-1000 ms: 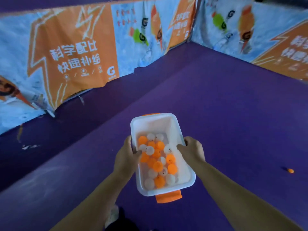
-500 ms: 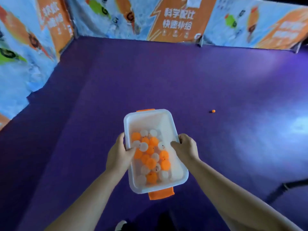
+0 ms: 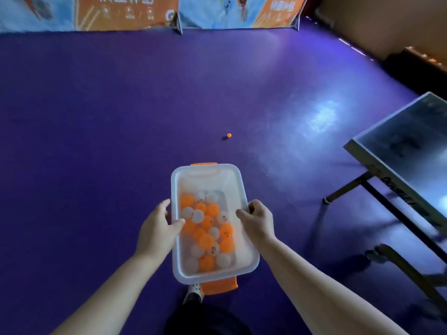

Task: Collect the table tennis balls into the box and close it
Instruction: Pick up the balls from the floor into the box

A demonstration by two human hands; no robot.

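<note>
I carry a clear plastic box (image 3: 238, 187) with orange end clips, held over the purple floor. My left hand (image 3: 158, 228) grips its left rim, thumb inside. My right hand (image 3: 256, 220) grips the right rim. Several orange and white table tennis balls (image 3: 208, 229) lie in the box, which has no lid on it. One orange ball (image 3: 229, 135) sits on the floor ahead, slightly right of the box.
A table tennis table (image 3: 408, 146) with dark legs stands at the right. Printed orange and blue barrier boards (image 3: 125, 13) line the far edge of the purple floor (image 3: 96, 105). My shoe (image 3: 193, 292) shows below the box.
My view has swung to the right: the barrier corner left the frame, the table came in at the right, and the loose orange ball now lies ahead. Both hands still hold the box.
</note>
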